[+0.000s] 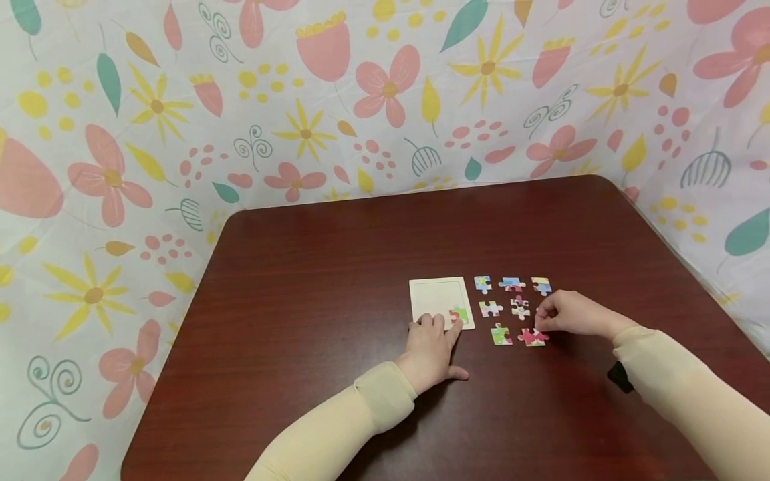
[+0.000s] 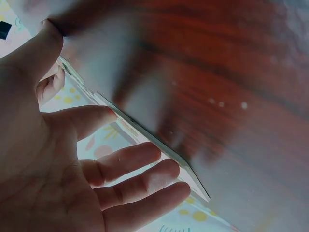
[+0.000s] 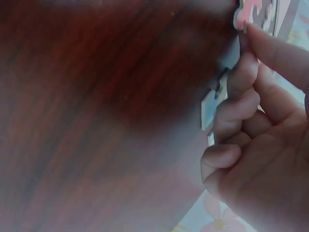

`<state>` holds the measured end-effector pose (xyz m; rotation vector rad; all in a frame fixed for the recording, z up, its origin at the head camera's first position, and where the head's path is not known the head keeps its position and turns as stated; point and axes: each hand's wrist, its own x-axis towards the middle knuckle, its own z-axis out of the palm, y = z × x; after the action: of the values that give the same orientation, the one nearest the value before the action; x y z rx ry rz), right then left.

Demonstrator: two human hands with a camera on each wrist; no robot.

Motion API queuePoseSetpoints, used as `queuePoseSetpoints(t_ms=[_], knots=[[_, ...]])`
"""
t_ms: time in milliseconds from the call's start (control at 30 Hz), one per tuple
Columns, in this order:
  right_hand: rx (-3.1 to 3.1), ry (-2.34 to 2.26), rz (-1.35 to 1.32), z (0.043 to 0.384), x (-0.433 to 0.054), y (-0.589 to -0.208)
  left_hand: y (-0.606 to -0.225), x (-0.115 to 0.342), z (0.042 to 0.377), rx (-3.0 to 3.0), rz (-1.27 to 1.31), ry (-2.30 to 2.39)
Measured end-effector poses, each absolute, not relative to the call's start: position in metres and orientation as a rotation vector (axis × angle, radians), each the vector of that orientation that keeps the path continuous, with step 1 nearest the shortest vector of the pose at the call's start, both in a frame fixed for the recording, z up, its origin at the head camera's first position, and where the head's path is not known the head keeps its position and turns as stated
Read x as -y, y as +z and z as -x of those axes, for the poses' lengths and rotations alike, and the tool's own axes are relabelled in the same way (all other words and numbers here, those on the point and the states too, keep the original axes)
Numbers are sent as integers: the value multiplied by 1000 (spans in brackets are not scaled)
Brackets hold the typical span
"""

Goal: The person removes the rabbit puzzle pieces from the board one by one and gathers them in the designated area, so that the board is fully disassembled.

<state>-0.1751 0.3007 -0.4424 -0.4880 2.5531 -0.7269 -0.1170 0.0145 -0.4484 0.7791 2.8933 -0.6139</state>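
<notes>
A white puzzle tray (image 1: 434, 288) lies on the table with a green and red puzzle piece (image 1: 460, 312) in its near right corner. My left hand (image 1: 428, 351) rests at the tray's near edge, fingers spread and thumb out to the side. In the left wrist view, its fingertips (image 2: 166, 166) lie along the tray's edge (image 2: 140, 130). My right hand (image 1: 565, 314) pinches at the upper edge of a red puzzle piece (image 1: 533, 338) with thumb and forefinger. The right wrist view has this pinkish piece at the thumb tip, the other fingers curled in.
Right of the tray, several loose pieces lie in rows, among them a blue one (image 1: 482, 284), a blue and yellow one (image 1: 541, 285), a white-patterned one (image 1: 520, 307) and a green one (image 1: 500, 335). A flowered cloth (image 1: 385, 100) hangs behind the dark wooden table (image 1: 313, 267).
</notes>
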Motion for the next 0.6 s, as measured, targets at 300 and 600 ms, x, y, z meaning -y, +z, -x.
queuePoseSetpoints(t_ms=[300,600], knots=[[-2616,-710,455,171,-299,-443,-449,-13,117,-2906,-789,-592],[-2694,-777,423,176,-281,-438,-450,-13,117,-2902,-786,-575]])
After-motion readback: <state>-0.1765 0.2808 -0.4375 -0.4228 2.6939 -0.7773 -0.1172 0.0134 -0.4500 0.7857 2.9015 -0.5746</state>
